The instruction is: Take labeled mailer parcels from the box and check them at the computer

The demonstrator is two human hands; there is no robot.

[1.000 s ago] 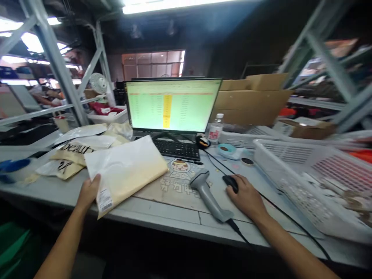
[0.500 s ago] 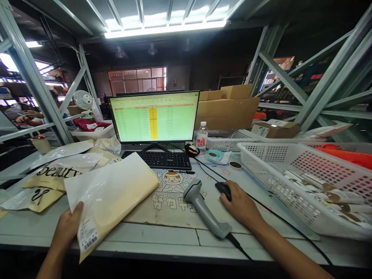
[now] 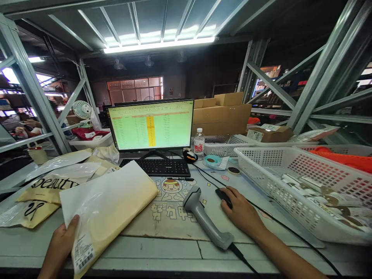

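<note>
the left hand [image 3: 59, 242] grips the lower left of a white-and-yellow parcel [image 3: 110, 211], thumb on top; the parcel's barcode label [image 3: 83, 252] is too small to read. it sits over the front left of the worktop [image 3: 162, 252]. the right hand [image 3: 241, 211] is curled around a black mouse [image 3: 222, 196]. between the 2 hands lies a grey scanner [image 3: 206, 223], on a mat [image 3: 165, 229] printed "努力". further out, a bag [image 3: 43, 188] reads "beaut" plus 1 unclear letter; a bottle [image 3: 199, 142] bears red characters.
</note>
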